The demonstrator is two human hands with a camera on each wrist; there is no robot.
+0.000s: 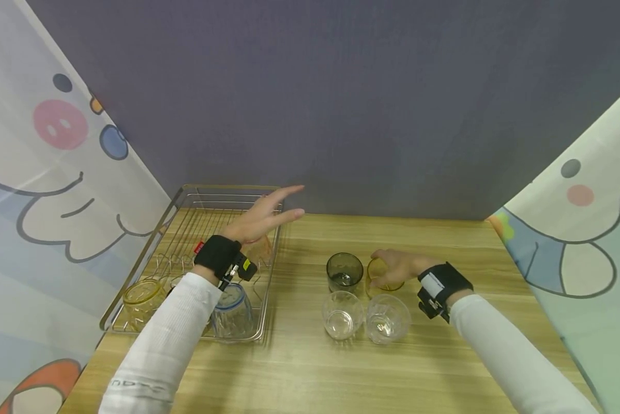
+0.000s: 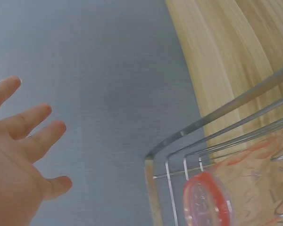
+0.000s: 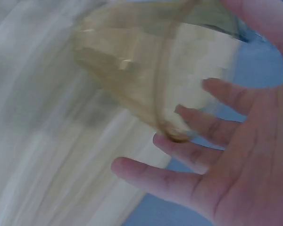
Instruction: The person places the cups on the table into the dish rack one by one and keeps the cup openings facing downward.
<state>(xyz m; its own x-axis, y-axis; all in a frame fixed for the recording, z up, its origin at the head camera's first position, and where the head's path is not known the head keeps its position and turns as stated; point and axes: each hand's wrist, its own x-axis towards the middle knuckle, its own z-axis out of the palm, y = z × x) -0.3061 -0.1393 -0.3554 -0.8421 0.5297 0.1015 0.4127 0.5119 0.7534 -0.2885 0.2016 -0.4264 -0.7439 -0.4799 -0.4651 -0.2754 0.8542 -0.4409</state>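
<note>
Two clear glass tumblers (image 1: 365, 321) stood nearest me. Just beyond, my right hand (image 1: 399, 266) curled its fingers round the amber glass cup (image 1: 381, 278) on the wooden table (image 1: 310, 368). Farther off, my left hand (image 1: 262, 218) hovered, fingers spread, over the wire dish rack (image 1: 185, 201).

1. Amber glass (image 1: 384, 276) at the right hand (image 1: 400, 265): yellow-brown, see-through.
2. Smoky glass (image 1: 344, 271): dark grey.
3. Two front glasses (image 1: 342, 314): colourless.
4. Rack (image 1: 222, 192): silver wire.
5. Rack's yellow glass (image 1: 141, 299); blue-rimmed glass (image 1: 232, 310); orange-rimmed glass (image 2: 205, 200).
6. Table (image 1: 310, 368): light wood grain.
7. Wall (image 1: 341, 86): grey-purple.
8. Sleeves (image 1: 160, 345): white.
</note>
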